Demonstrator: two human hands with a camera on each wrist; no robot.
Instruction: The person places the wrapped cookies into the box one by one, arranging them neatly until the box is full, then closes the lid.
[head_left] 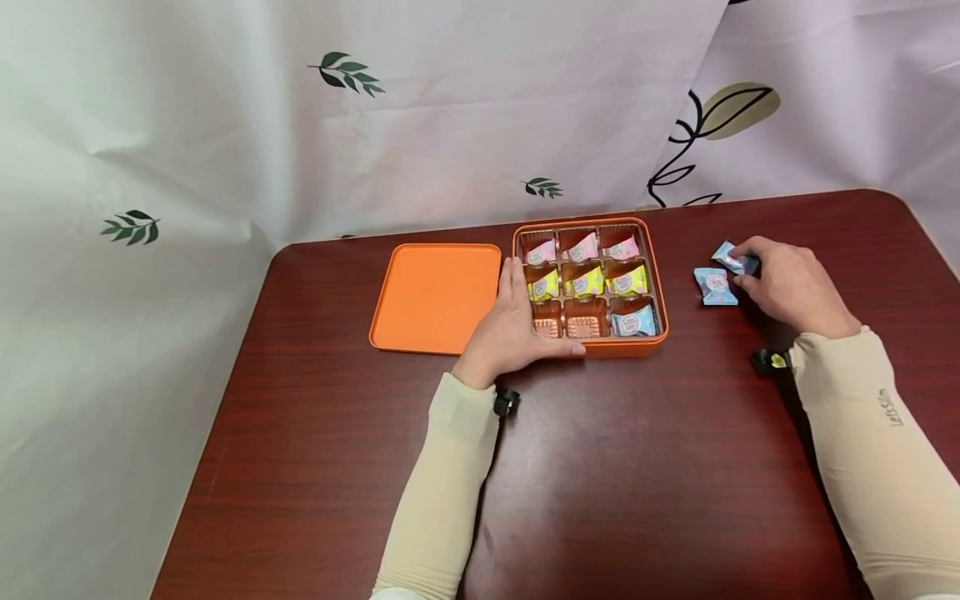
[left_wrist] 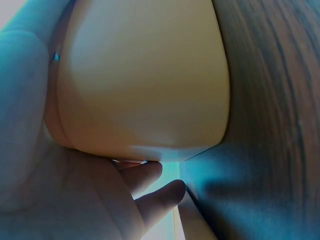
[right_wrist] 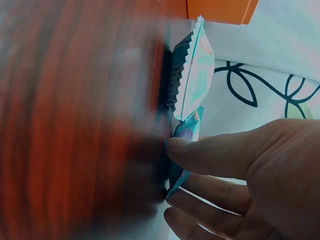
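Observation:
On the table, an orange box (head_left: 618,350) holds a brown divided tray with wrapped candies. Pink candies (head_left: 581,247) lie in its back row, yellow candies (head_left: 583,282) in the middle. A blue candy (head_left: 634,321) lies at front right; the tray's ribbed bottom shows beside it. My left hand (head_left: 512,329) rests against the box's front left corner, fingers straight along the left side, thumb along the front. To the right, my right hand (head_left: 791,283) pinches a blue-wrapped candy (right_wrist: 186,132) between thumb and fingers, at table level. Another blue candy (head_left: 716,286) lies right beside it.
An orange lid (head_left: 435,296) lies flat to the left of the box. The dark red wooden table (head_left: 615,467) reaches back to a white curtain (head_left: 420,150) with leaf prints. Small black wrist cameras (head_left: 507,402) sit at both cuffs.

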